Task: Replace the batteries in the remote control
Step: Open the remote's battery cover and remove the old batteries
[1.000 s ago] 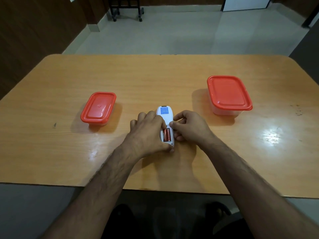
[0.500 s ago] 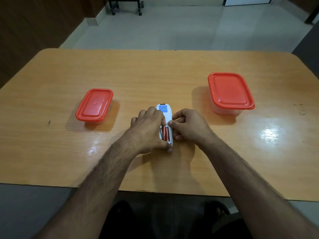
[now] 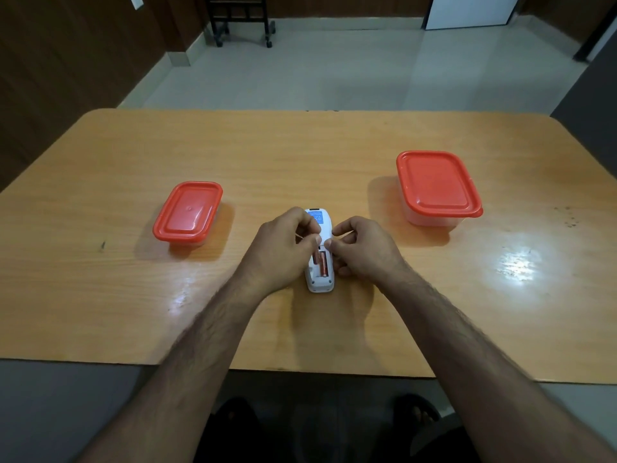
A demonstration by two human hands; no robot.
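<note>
Remote (image 3: 320, 252) lies face down near the front middle of the table (image 3: 300, 155), cover off, battery bay open toward the person. Two copper-coloured cells (image 3: 321, 262) sit side by side in the bay; the right one shows full length, the left one is partly hidden under the left thumb. Left hand (image 3: 283, 248) sits against the remote's left side, fingers curled, thumb and forefinger tips at the top end of the left cell; it looks like a pinch or a pry on that cell, but I can't tell whether it's actually clamped. Right hand (image 3: 362, 250) sits against the right side, fingers curled, fingertips meeting the body just above the bay, bracing it; no clear grip on anything. Cover not visible anywhere, may be under a hand. Two red-lid boxes, small one (image 3: 187, 212) well left, larger one (image 3: 437, 187) well right, both closed and untouched. Progress call: early-to-mid. Cover removal is done. Can't tell from this view if the cells in the bay are old ones coming out or new ones going in; no loose cells on the table, so my guess is old ones are only starting to come out. Likely left: pull both cells, fetch fresh ones (probably from a box), seat them with correct polarity, refit cover.
</note>
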